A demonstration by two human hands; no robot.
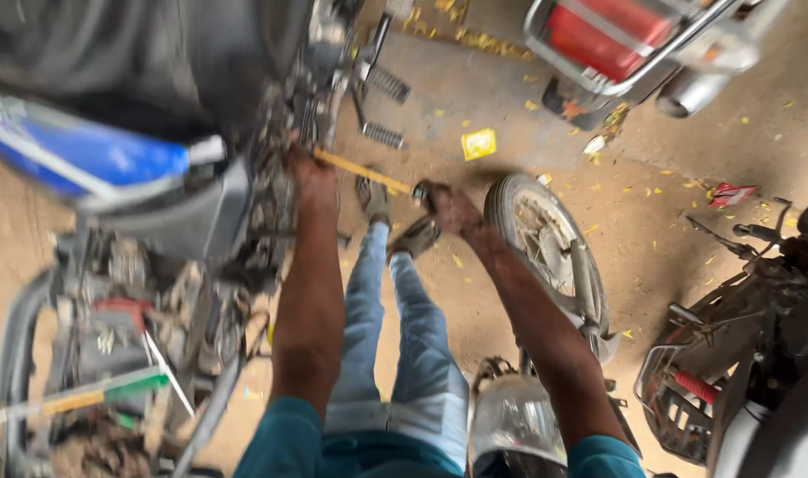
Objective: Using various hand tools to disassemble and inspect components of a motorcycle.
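In the head view, the person looked down past two bare forearms and a pair of pale blue jeans [395,354] to a dusty workshop floor [510,88]; the picture was blurred by motion, so fine detail was lost. A long yellow-handled tool [361,170] ran slantwise between the hands, a slim straight bar, yellow along most of its length, with a dark end at the right; its left end met the dark, greasy engine side of a stripped motorcycle [156,292]. The left hand [308,170] was closed around the tool's left end, right against the engine; the right hand [444,205] was closed over the dark right end, above the person's shoes [413,235]. The blue fuel tank [76,155] of that motorcycle sat at the upper left; a detached wheel [554,252] lay flat on the ground just beside the right wrist; a round headlamp [514,416] showed near the right elbow. A red-seated motorcycle [616,40] stood at the top right, another dark one [758,354] at the right edge; a small yellow packet [479,143] lay on the floor beyond the hands.
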